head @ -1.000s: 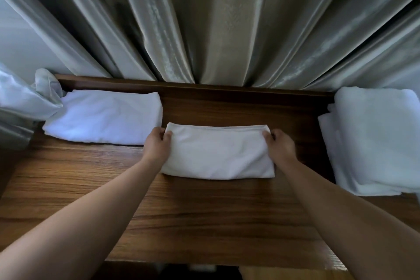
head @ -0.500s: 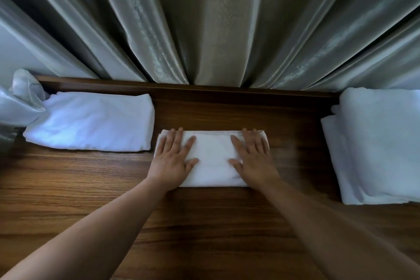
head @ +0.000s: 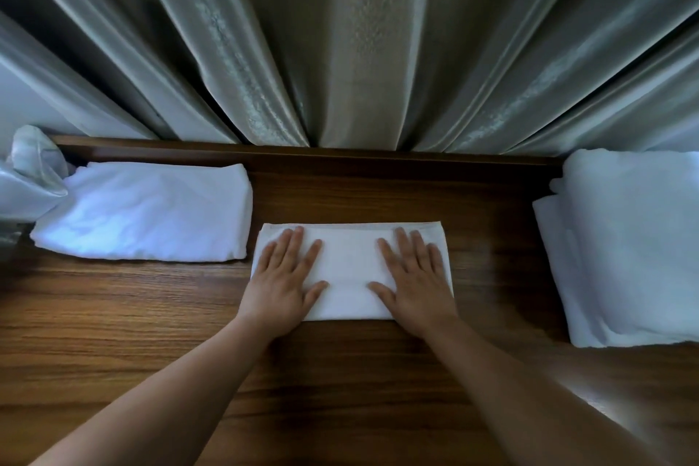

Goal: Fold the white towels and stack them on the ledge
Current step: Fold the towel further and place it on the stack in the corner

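Note:
A small folded white towel (head: 350, 269) lies flat in the middle of the dark wooden ledge (head: 340, 390). My left hand (head: 281, 282) rests palm down on its left half with fingers spread. Flat on the right half lies my right hand (head: 414, 284), fingers apart too. Neither hand grips the cloth. A larger folded white towel (head: 151, 212) sits to the left, close to the small one. At the right edge is a pile of white towels (head: 628, 246), loosely folded.
Grey-green curtains (head: 359, 42) hang behind the ledge's raised back rim (head: 340, 159). A bunched end of curtain fabric (head: 30, 170) lies at the far left beside the larger towel. Bare wood stretches in front of the towels toward me.
One second ago my hands pinched the small towel's left and right ends. They moved on top and pressed flat, then slid slightly apart toward its edges.

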`<state>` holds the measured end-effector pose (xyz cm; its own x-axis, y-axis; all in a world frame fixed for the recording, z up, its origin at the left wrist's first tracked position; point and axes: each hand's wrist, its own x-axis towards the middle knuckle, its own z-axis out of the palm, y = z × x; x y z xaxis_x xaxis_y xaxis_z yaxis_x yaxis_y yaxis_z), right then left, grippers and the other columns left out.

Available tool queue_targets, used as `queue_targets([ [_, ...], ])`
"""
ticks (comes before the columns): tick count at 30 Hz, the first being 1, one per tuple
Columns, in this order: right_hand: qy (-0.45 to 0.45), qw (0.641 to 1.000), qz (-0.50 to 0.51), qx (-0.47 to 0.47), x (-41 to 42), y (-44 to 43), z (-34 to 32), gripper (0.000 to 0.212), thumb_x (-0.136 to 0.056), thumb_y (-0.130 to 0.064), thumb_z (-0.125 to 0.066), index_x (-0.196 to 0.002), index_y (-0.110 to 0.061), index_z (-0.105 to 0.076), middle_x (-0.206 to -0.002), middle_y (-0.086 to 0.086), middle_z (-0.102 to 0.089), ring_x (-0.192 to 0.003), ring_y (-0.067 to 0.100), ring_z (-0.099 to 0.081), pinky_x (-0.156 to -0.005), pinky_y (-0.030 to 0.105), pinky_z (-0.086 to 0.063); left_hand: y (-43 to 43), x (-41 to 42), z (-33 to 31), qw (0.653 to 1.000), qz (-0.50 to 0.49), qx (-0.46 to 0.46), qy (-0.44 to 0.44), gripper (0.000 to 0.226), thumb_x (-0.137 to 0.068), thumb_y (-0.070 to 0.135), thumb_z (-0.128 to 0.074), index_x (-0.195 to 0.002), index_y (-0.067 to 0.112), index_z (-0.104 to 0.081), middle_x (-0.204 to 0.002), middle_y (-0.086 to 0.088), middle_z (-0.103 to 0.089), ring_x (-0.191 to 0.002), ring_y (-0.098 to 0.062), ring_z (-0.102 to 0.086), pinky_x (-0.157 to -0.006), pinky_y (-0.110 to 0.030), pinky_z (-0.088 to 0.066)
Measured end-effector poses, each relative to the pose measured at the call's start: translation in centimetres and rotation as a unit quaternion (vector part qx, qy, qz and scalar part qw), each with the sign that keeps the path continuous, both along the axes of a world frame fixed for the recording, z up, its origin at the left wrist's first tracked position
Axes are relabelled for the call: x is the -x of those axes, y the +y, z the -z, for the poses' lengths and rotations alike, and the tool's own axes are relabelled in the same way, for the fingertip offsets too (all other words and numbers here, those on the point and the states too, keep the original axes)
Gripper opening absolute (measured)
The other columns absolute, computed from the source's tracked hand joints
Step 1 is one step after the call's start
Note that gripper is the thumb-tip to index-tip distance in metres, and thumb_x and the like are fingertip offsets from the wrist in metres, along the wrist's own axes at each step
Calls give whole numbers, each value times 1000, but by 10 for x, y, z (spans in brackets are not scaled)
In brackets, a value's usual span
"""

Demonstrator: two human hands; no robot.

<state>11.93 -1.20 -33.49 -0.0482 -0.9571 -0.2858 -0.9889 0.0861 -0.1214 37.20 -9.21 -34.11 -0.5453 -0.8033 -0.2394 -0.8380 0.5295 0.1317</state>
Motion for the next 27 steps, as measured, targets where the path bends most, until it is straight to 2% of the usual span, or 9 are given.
queue_targets([
  [3,-3,996,84,-14,16,9,1,75,-93,-72,-12,-152,-36,19,-159,0,33,-144,25,32,-121,49,5,2,-12,-2,998,-63,-13,12,71,-96,64,-15,-154,32,11,-161,-3,26,-145,-17,29,-122,-45,4],
  [6,-67,976,208,-5,13,14,-7,74,-96,-63,-27,-154,-35,10,-162,1,23,-149,32,14,-121,53,-14,19,-7,-16,959,-239,-76,128,73,-97,57,-32,-155,32,5,-163,0,17,-150,-19,15,-122,-45,-6],
  [9,-160,922,345,73,8,9,-15,78,-93,-43,-59,-154,-30,-12,-162,9,-14,-143,35,-27,-108,54,-40,26,3,-34,874,-415,-100,232,74,-94,44,-54,-153,26,-13,-161,-3,-16,-148,-25,-14,-119,-47,-21],
  [11,-248,845,469,65,10,-3,-21,76,-87,-38,-70,-149,-21,-30,-144,16,-43,-122,36,-51,-96,53,-50,16,7,-46,793,-521,-152,277,76,-88,40,-65,-150,20,-26,-152,-7,-33,-138,-29,-36,-111,-49,-38],
  [14,-290,784,547,-30,12,-12,-38,64,-88,-47,-66,-135,-8,-46,-122,17,-57,-106,35,-58,-93,50,-50,-1,0,-62,703,-590,-268,292,61,-82,37,-74,-129,8,-49,-125,-11,-58,-105,-28,-58,-84,-41,-53],
  [17,-273,824,493,-66,6,-4,-52,57,-95,-49,-55,-131,-5,-50,-123,18,-57,-104,32,-57,-96,47,-46,-2,-16,-71,689,-573,-348,276,56,-79,35,-77,-121,5,-54,-108,-8,-60,-94,-24,-57,-69,-34,-48],
  [21,-220,890,399,-3,-8,11,-75,51,-95,-48,-54,-129,-11,-52,-107,11,-61,-93,27,-60,-89,48,-50,7,-49,-91,676,-517,-409,329,58,-69,25,-82,-119,8,-58,-109,-10,-66,-95,-28,-66,-82,-47,-58],
  [24,-213,907,362,26,-27,6,-99,40,-94,-45,-56,-123,-17,-54,-104,5,-61,-89,22,-59,-81,41,-49,11,-85,-114,681,-460,-411,394,39,-79,11,-76,-113,15,-57,-106,-10,-68,-91,-27,-69,-81,-46,-60],
  [27,-258,901,346,56,-62,-17,-127,29,-94,-42,-57,-114,-22,-50,-91,-5,-58,-82,18,-56,-75,37,-43,-16,-141,-133,704,-429,-361,436,38,-82,7,-74,-110,22,-55,-106,-13,-65,-86,-29,-70,-77,-45,-58],
])
